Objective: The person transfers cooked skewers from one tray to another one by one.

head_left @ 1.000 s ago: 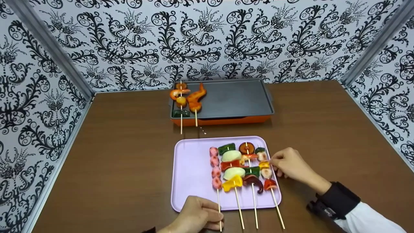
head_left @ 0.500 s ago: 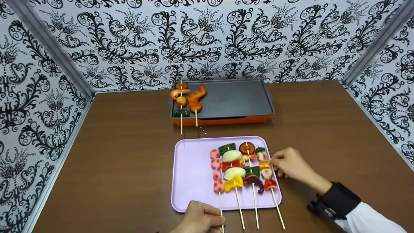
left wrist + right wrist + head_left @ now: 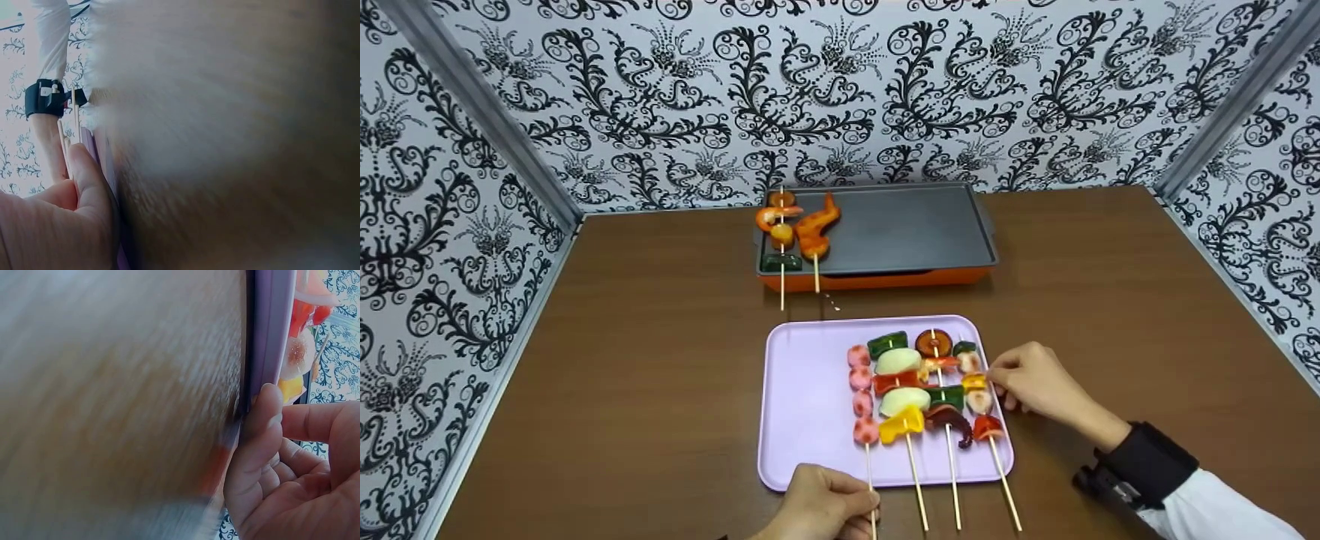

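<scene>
Four pink balls run up a wooden skewer [image 3: 862,404] that lies at the left of a row of skewers on a lilac tray [image 3: 802,397]. My left hand [image 3: 823,504] pinches the lower end of its stick, just past the tray's front edge. At the tray's right side, my right hand [image 3: 1035,384] holds the rim between thumb and finger; the right wrist view shows the fingertips on that rim [image 3: 273,332]. Beside the pink balls lie a vegetable skewer [image 3: 903,401], a shrimp and tentacle skewer [image 3: 945,416] and a mushroom and pepper skewer [image 3: 979,403].
Behind the tray stands a grey griddle [image 3: 907,229] on an orange base. A shrimp skewer [image 3: 782,234] and a drumstick-shaped skewer [image 3: 815,231] lie on its left side, sticks jutting over the front. Patterned walls [image 3: 840,90] enclose the wooden table [image 3: 645,360].
The pink-ball skewer has slid slightly toward me and right, then a touch back up, with my left hand on its stick. My right hand stays at the tray rim.
</scene>
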`<action>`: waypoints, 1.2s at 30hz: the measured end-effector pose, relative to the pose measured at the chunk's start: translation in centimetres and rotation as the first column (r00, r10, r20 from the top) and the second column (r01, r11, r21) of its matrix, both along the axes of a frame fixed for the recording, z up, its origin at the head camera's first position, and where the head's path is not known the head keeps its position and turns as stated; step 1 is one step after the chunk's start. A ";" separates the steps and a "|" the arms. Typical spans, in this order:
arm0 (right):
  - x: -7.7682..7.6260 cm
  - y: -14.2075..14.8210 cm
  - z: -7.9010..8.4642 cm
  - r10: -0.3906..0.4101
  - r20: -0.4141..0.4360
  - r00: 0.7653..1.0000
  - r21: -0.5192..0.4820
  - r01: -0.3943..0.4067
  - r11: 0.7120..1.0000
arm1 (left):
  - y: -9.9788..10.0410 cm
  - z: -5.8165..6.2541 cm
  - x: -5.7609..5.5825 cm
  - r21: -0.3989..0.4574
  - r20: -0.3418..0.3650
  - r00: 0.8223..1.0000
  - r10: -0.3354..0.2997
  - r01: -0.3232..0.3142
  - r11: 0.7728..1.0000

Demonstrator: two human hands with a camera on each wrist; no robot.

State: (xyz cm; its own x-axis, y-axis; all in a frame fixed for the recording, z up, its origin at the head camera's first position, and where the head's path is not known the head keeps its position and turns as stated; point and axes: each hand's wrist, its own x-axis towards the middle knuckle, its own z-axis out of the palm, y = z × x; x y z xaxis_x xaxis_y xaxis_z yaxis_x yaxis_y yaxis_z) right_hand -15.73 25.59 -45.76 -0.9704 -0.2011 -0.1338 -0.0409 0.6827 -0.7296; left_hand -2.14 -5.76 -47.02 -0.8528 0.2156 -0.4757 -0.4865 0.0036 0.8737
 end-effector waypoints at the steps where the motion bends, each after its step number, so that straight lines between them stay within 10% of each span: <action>1: 0.0 0.0 0.0 0.000 -0.002 1.000 -0.001 0.000 1.000 | 0.0 0.0 0.0 0.004 -0.004 1.000 0.001 -0.001 1.000; 15: 0.0 0.1 0.2 0.010 -0.023 1.000 0.004 -0.010 1.000 | -0.5 0.1 -0.1 -0.018 0.027 1.000 0.006 -0.005 1.000; 21: 0.0 0.1 0.1 0.011 -0.016 1.000 0.008 -0.010 1.000 | -1.5 0.8 -0.2 -0.153 -0.158 0.987 -0.036 0.012 0.988; 27: 0.0 0.1 0.1 0.011 -0.013 1.000 0.006 -0.011 1.000 | -2.7 3.0 -1.0 -0.413 -0.542 0.829 -0.141 -0.117 0.903; 32: -0.1 0.0 0.2 0.012 -0.005 1.000 -0.001 -0.012 1.000 | -3.2 5.6 -2.7 -0.464 -0.667 0.726 -0.164 -0.233 0.855; 34: -0.1 0.0 0.1 0.009 -0.005 1.000 0.000 -0.009 1.000 | -3.5 6.4 -3.8 -0.481 -0.749 0.633 -0.196 -0.316 0.818; 36: 0.0 0.0 0.1 0.004 -0.003 1.000 0.003 -0.004 1.000 | -4.0 6.9 -5.4 -0.474 -0.836 0.491 -0.245 -0.421 0.773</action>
State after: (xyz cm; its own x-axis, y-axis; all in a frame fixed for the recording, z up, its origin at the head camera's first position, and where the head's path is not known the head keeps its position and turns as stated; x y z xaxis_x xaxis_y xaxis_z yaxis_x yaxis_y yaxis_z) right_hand -15.72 25.63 -45.68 -0.9699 -0.2051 -0.1310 -0.0464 0.6843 -0.7277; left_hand -7.50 -9.79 -40.10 -0.8725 0.0979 0.4787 0.4258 0.6330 0.6466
